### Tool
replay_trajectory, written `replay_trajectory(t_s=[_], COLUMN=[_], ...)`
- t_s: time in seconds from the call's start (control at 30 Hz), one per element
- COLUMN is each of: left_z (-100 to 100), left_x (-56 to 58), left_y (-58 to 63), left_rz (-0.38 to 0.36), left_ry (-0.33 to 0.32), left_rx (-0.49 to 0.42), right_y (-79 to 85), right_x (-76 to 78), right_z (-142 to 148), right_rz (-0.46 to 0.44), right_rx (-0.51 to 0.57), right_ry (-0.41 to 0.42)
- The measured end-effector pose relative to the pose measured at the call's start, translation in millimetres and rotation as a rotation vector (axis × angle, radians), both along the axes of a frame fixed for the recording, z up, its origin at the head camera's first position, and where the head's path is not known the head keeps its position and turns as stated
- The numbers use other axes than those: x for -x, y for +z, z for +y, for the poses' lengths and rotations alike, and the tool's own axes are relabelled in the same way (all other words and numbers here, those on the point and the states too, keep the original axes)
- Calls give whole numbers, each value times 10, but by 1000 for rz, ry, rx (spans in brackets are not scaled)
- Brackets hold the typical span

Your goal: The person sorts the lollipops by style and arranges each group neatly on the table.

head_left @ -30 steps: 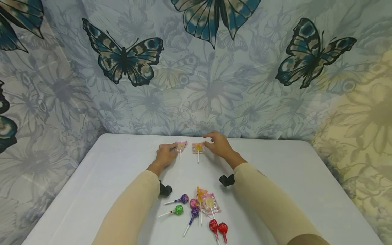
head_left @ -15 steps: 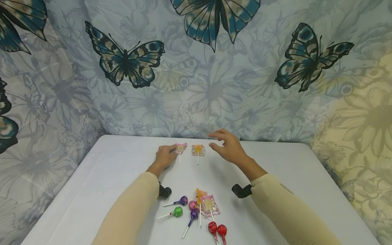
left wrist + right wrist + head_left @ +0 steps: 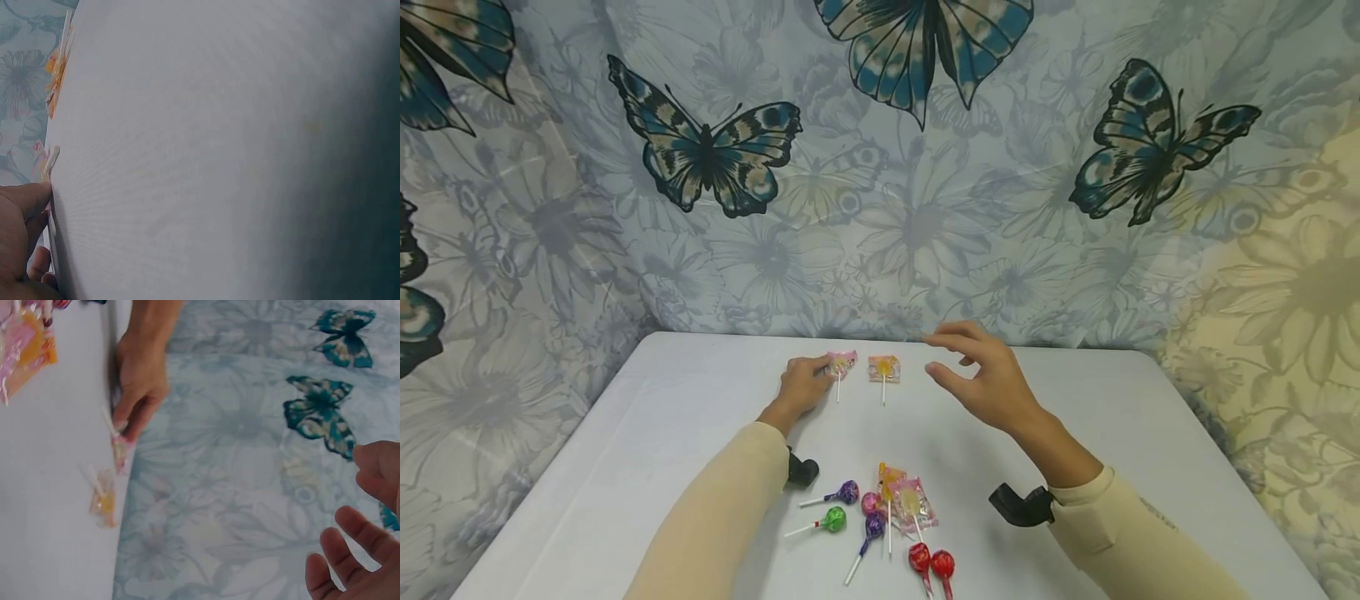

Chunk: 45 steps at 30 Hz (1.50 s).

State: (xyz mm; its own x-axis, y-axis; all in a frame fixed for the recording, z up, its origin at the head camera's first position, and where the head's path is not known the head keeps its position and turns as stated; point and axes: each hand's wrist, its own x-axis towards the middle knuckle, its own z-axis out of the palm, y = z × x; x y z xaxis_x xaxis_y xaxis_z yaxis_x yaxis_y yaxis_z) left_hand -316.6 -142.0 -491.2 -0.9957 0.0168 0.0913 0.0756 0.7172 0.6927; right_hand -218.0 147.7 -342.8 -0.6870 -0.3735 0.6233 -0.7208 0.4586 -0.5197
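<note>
- Left hand (image 3: 803,385) at the far side of the white table (image 3: 700,400), thumb and finger pinching the wrapper edge of a pink-wrapped lollipop (image 3: 843,363); its stick points toward the person
- Orange-wrapped lollipop (image 3: 884,368) lies just right of it, apart, stick likewise nearward
- Right hand (image 3: 985,379) raised to the right of both, thumb and fingers parted, grip free
- Nearer the person, a loose group: purple lollipop (image 3: 849,492) and green lollipop (image 3: 834,520) at its left; pale yellow lollipop (image 3: 912,502) in a pink-edged wrapper overlapping others; two red lollipops, side by side, nearest
- Patterned backdrop (image 3: 917,233) behind, large butterflies on it
</note>
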Motion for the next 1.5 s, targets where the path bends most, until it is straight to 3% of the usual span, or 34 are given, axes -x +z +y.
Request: replay_trajectory(t_s=[0.3, 0.67, 0.93, 1.5], left_z=[11, 12, 15, 15], left_x=[3, 7, -1, -7], left_y=[13, 10, 13, 5], left_rz=[4, -9, -6, 14], left_ry=[1, -11, -11, -3], left_rx=[-6, -4, 1, -1], right_y=[96, 113, -24, -411], right_x=[-324, -632, -793, -904], right_z=[99, 142, 111, 74], right_rz=[53, 53, 63, -64], right_rx=[59, 97, 132, 122], right_ry=[19, 44, 88, 76])
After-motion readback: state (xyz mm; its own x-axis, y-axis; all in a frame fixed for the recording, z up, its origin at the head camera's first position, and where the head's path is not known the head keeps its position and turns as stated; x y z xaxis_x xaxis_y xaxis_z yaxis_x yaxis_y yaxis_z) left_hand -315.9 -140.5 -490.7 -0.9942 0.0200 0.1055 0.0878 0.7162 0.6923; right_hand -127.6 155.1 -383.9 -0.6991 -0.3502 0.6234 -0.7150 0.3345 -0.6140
